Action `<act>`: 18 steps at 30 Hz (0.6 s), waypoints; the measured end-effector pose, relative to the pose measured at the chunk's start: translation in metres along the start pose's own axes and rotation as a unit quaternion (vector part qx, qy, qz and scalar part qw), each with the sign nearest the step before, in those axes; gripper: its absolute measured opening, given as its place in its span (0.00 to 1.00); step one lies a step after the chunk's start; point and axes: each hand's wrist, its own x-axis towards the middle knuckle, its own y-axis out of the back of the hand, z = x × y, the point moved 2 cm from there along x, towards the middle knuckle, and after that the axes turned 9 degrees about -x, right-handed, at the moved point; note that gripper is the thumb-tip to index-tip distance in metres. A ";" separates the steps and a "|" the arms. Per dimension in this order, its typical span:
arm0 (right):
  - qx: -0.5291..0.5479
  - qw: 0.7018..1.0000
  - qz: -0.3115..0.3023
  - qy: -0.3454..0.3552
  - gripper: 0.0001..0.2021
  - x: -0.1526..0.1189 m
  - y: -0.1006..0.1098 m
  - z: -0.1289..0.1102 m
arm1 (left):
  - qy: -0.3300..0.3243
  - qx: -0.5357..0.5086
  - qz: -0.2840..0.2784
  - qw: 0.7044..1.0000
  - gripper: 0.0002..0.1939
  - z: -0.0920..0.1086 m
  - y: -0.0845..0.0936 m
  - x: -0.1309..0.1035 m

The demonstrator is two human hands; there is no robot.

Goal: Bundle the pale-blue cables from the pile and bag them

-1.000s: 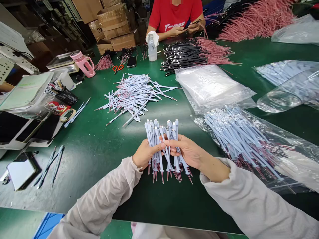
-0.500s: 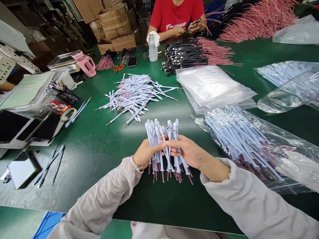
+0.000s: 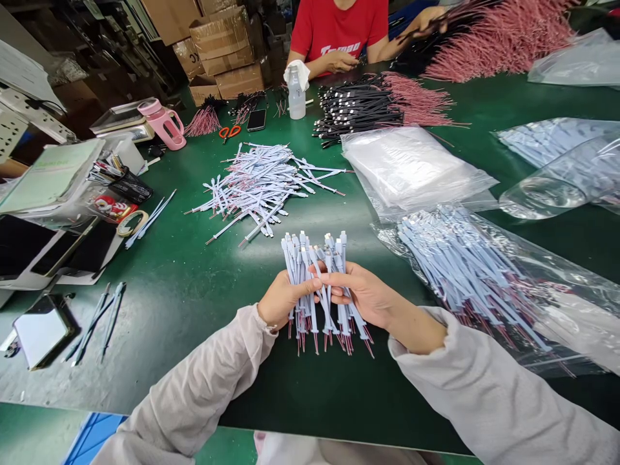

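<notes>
Between my two hands is a bunch of short light-blue cables (image 3: 314, 316), upright side by side, connector ends up and thin pink and dark wire ends down. My left hand (image 3: 285, 298) is closed around the left part of the bunch, thumb across the front. Around the right part my right hand (image 3: 365, 296) is closed, and the two thumbs meet at the middle. Some fingers are hidden behind the cables. Farther back on the green table lies a loose pile of the same cables (image 3: 261, 184).
Right of my hands lies a clear bag of blue cables (image 3: 460, 271), with a stack of clear plastic bags (image 3: 411, 168) behind it. At left are loose cables (image 3: 112, 320) and a phone (image 3: 41, 332). A co-worker in a red shirt (image 3: 339, 29) sits opposite, near black cables (image 3: 358, 106).
My hands and the bunch have hardly moved. Across the table, the co-worker's one hand has moved out towards the black and pink wire pile.
</notes>
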 end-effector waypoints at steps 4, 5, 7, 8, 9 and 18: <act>-0.003 1.000 -0.006 -0.002 0.13 0.000 -0.001 0.000 | -0.002 0.003 0.001 1.000 0.20 0.000 0.000 0.000; -0.001 1.000 -0.005 -0.002 0.13 0.000 0.000 0.000 | -0.003 0.001 -0.003 1.000 0.20 0.000 0.001 0.001; 0.006 1.000 -0.004 -0.002 0.13 0.000 0.000 0.000 | -0.003 -0.002 -0.006 1.000 0.19 0.000 0.001 0.001; 0.008 1.000 -0.003 -0.003 0.13 0.000 0.000 0.000 | -0.002 -0.002 -0.006 1.000 0.18 0.000 0.001 0.001; 0.010 1.000 -0.002 -0.004 0.13 0.000 0.000 0.000 | -0.001 -0.001 -0.004 1.000 0.18 0.000 0.001 0.001; 0.004 1.000 -0.012 0.002 0.13 0.000 0.000 0.001 | -0.003 -0.017 -0.005 1.000 0.21 0.001 -0.001 0.000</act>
